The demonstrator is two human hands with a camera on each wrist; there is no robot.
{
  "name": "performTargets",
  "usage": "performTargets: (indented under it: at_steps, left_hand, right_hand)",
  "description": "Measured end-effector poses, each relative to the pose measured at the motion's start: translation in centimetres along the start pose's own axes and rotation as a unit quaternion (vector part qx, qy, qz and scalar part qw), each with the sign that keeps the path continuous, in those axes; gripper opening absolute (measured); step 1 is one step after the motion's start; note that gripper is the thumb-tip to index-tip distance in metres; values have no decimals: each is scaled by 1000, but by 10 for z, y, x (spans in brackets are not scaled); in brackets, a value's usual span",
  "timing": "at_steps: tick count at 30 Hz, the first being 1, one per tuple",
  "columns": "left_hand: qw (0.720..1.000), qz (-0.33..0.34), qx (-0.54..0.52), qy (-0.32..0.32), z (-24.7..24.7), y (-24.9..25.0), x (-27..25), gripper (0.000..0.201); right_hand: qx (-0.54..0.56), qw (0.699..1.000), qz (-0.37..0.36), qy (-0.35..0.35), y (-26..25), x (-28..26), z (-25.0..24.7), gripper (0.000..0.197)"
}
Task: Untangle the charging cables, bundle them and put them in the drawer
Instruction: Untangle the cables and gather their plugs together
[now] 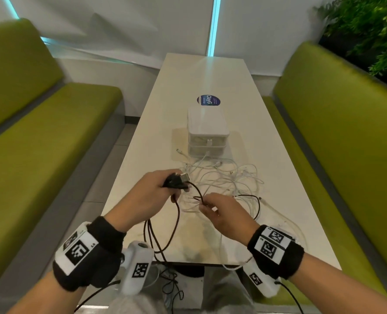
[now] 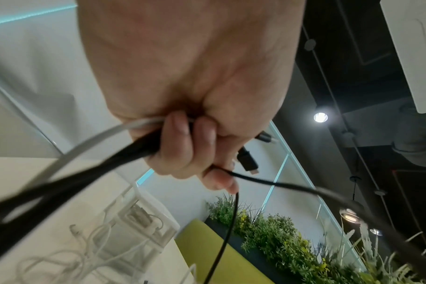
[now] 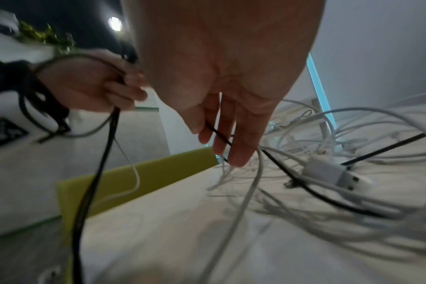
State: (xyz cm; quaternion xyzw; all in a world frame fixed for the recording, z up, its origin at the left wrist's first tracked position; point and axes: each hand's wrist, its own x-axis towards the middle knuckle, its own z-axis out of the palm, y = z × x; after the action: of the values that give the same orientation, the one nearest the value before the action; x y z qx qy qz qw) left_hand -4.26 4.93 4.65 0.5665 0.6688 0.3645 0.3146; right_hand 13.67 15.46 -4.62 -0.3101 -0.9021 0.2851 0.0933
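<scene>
Two hands | left hand (image 1: 150,192) grips black cable (image 1: 176,223) | right hand (image 1: 222,214) pinches it

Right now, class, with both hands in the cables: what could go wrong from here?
1. The black cable gripped by the left hand runs through the white cable tangle; pulling could tighten a snarl.
2. The right hand is pinching that black cable amid white strands, so it may drag some along.
3. Black and white loops hang over the table edge and could pull more cable off.
</scene>
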Motion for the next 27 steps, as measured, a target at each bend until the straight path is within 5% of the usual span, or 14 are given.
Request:
performTargets:
  at_steps: [7, 11, 14, 16, 18, 20, 22, 24, 27]
  left_hand:
    - [992, 16, -126, 22, -7, -7, -11, 24]
    - [961, 45, -257, 91, -18, -6, -18, 49]
    - [945, 41, -303, 115, -24, -15, -16, 34]
    - [963, 8, -246, 113, -26, -28, -11, 37]
    - [992, -45, -6, 116, -28, -46, -3, 39]
    - [954, -121, 237, 136, -28, -59, -4, 41]
    - [937, -121, 267, 188, -23, -55, -8, 47]
    - [948, -38, 222, 226, -10, -43, -10, 52]
    - [966, 60, 195, 160, 19, -20, -6, 66]
  right_hand:
    - [-69, 998, 7, 4, 30, 24, 1, 25]
    - [-72, 995, 59, -24, 46, 30, -6, 30]
    - [-69, 995, 69, -23, 50, 34, -10, 29]
    - [-71, 995, 76, -14, 51, 34, -12, 27]
    - [-93, 993, 71, 16, 51, 30, -12, 26]
    - [-138, 987, 64, 43, 47, 25, -14, 28]
    - [-164, 983, 61, 45, 38, 22, -17, 33]
    - [-162, 985, 52, 35, 31, 21, -18, 35]
    - [-170, 984, 24, 45, 19, 22, -17, 33]
